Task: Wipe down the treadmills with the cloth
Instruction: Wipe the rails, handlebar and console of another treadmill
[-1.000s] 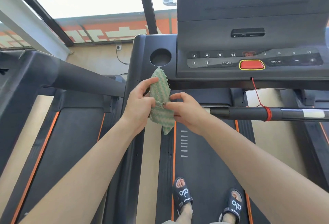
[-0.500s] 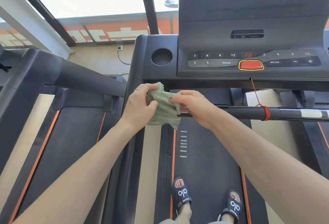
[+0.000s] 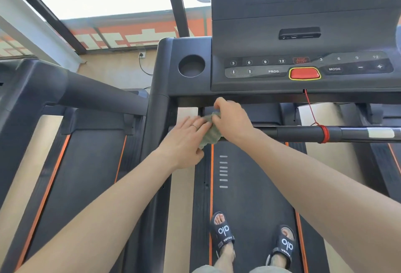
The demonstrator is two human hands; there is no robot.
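A small green cloth (image 3: 212,131), bunched up, is held between my two hands just under the treadmill console (image 3: 271,81). My right hand (image 3: 233,120) grips the cloth's upper part with curled fingers, close to the left end of the black crossbar (image 3: 303,134). On the cloth's left side lies my left hand (image 3: 184,140), fingers stretched along it and thumb tucked under its lower corner. I stand on the treadmill belt (image 3: 253,186) in black slippers.
The console has a round cup holder (image 3: 191,66), a button row and a red stop key (image 3: 304,73); a red safety cord (image 3: 312,113) runs down to the crossbar. Another treadmill (image 3: 86,164) with a thick grey arm (image 3: 97,94) stands at left. A window lies ahead.
The cloth went from hanging open to bunched between both hands. Both hands moved slightly up and right toward the console's underside, and my left fingers straightened over the cloth.
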